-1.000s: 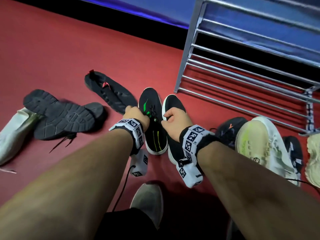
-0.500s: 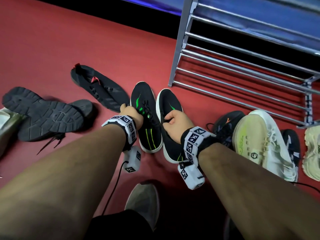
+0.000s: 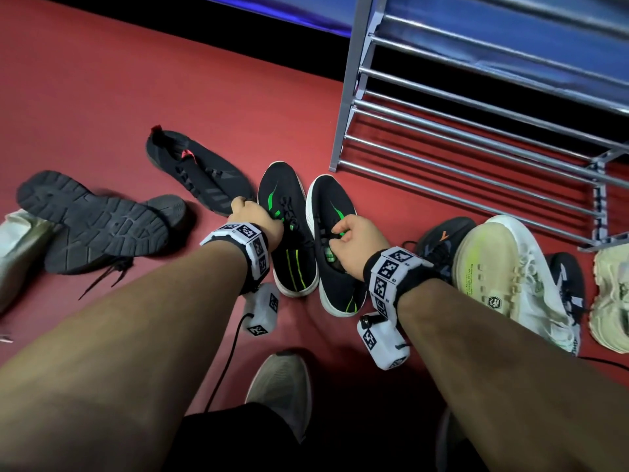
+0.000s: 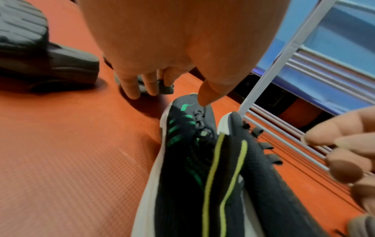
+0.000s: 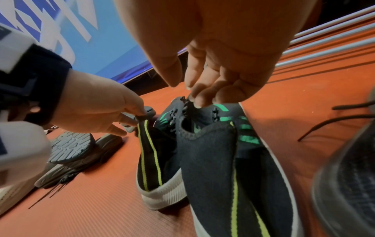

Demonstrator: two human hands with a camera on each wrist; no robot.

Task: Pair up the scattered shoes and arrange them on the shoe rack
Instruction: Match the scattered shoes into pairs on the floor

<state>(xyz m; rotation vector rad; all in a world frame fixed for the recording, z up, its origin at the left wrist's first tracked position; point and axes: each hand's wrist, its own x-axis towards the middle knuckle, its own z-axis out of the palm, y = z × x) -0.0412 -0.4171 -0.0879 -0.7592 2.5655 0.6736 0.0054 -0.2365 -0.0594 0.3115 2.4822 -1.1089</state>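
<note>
Two black shoes with green stripes stand side by side on the red floor, toes toward the shoe rack (image 3: 476, 137). My right hand (image 3: 350, 233) (image 5: 194, 96) pinches the tongue and laces of the right shoe (image 3: 337, 281) (image 5: 213, 160). Beside the left shoe (image 3: 289, 267) (image 4: 182, 160), my left hand (image 3: 252, 212) (image 4: 170, 94) hovers at its outer side. Its fingers hang loosely and its thumb points down, with nothing between them. The rack's bars are bare.
A black slip-on shoe (image 3: 200, 172) lies left of the pair. Two upturned grey-soled shoes (image 3: 92, 226) and a white shoe (image 3: 17, 247) lie further left. On the right are a white-and-neon shoe (image 3: 503, 274), dark shoes (image 3: 442, 243) and a cream shoe (image 3: 612, 301).
The two black shoes now stand closer and more parallel. My right hand has slid back from the shoe's front to its tongue. The view has shifted slightly.
</note>
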